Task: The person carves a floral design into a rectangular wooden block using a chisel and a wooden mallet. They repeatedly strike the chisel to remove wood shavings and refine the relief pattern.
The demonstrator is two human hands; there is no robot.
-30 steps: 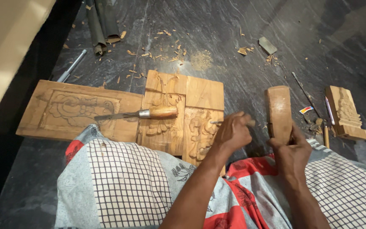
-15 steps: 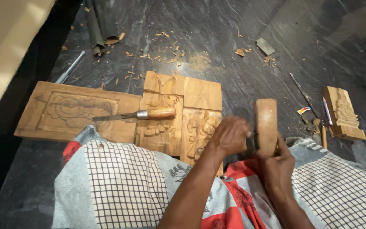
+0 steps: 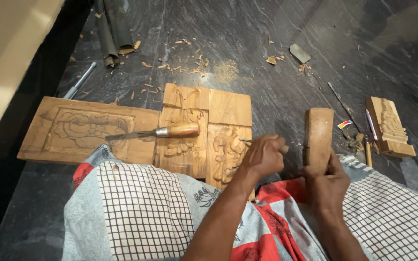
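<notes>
Gripping chisel (image 3: 246,140) — left hand (image 3: 263,155); right hand (image 3: 326,180) still clamped on mallet (image 3: 318,133), now closer.

Matt wooden mallet (image 3: 318,133); carved wooden panel (image 3: 228,145); glossy stone floor (image 3: 276,87).

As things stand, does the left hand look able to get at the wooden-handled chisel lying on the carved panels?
Probably yes, but not freely: the left hand is shut on a thin chisel. The wooden-handled chisel lies loose and uncovered on the carved panels, just left of that hand.
</notes>
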